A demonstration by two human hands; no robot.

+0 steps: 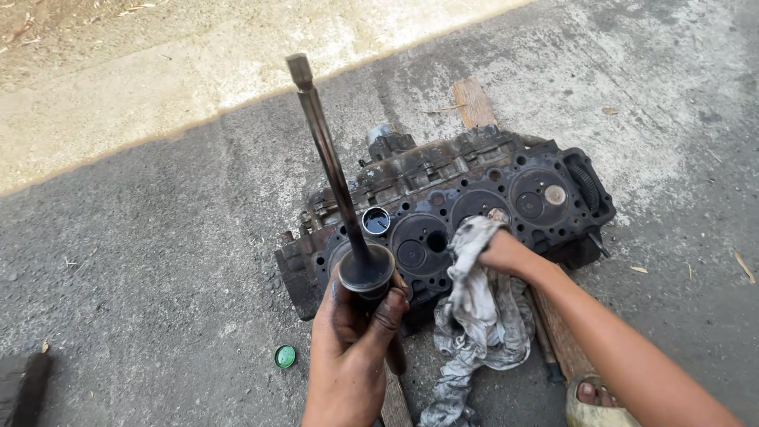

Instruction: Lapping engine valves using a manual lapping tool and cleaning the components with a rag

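Left hand (pixel 352 332) grips an engine valve (pixel 348 213) by its head, stem pointing up, just in front of the cyl. head (pixel 443 209) lying on the concrete. Right hand (pixel 506 251) clenched on a dirty rag (pixel 482 308), pressed against the cyl. head's face; small green cap (pixel 285 357) on ground nr its front-left corner

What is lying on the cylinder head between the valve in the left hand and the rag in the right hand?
In the head view, a small round open tin sits on the cylinder head between the valve and rag.
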